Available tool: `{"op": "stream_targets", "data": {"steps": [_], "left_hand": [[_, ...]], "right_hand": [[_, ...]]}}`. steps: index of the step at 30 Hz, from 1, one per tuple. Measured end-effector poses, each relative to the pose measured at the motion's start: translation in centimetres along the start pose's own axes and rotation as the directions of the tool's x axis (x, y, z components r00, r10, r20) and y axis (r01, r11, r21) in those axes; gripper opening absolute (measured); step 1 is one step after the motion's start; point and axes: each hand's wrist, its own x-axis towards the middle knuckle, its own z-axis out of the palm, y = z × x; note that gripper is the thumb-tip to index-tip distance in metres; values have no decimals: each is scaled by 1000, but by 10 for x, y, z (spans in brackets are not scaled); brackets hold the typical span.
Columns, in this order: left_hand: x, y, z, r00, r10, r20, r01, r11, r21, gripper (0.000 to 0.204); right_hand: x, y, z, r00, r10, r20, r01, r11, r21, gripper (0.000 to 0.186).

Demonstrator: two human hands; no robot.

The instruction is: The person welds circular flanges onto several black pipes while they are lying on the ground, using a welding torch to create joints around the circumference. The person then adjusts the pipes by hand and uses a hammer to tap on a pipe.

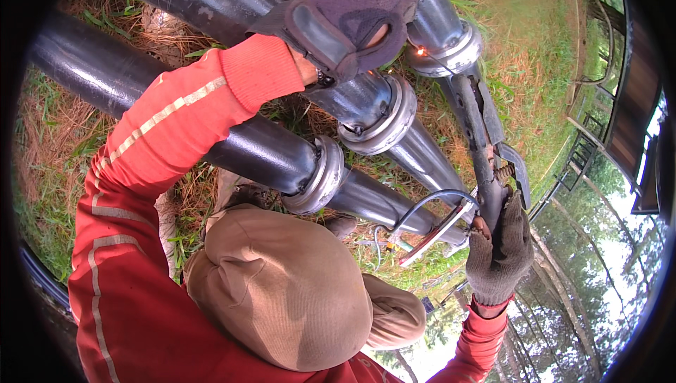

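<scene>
In my right hand (498, 256), gloved in grey knit, is a dark welding electrode holder (482, 129) with a spring and a lever. A thin welding rod (438, 63) reaches from its jaws to a metal collar (454, 52) on a black pipe (429, 13). An orange glow shows at the rod's tip, by the collar's edge. My left hand (352, 20) wears a dark purple glove and is curled closed over the pipes, left of the glow. What its fingers hold, if anything, is hidden.
Two more black pipes (260, 151) with silvery collars (380, 119) lie alongside. Beige cloth (282, 284), seemingly over my bent knees, bulges below them. A dark cable (429, 196) loops near the holder. Grass and dry needles (528, 52) surround the pipes; trees stand at right.
</scene>
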Motion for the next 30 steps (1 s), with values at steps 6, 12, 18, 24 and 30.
{"op": "stream_targets", "data": {"steps": [6,12,18,24,30], "left_hand": [[-4,-1,5,1000,11,-22,-11,1000,-13,47],[-4,-5,13,999,21,-32,-22,999,-39,51],[-6,-5,11,999,30,-33,-31,999,-37,54],[-9,-5,7,999,36,-27,-36,999,-32,57],[-13,-10,11,999,37,-22,-38,997,-68,61]], "right_hand": [[2,1,3,1000,11,12,-11,1000,-11,66],[0,2,3,1000,10,15,-10,1000,-11,68],[3,3,6,1000,-22,-6,22,1000,0,66],[4,2,5,1000,-16,-11,16,1000,4,64],[-8,6,2,994,-31,-104,35,999,39,64]]}}
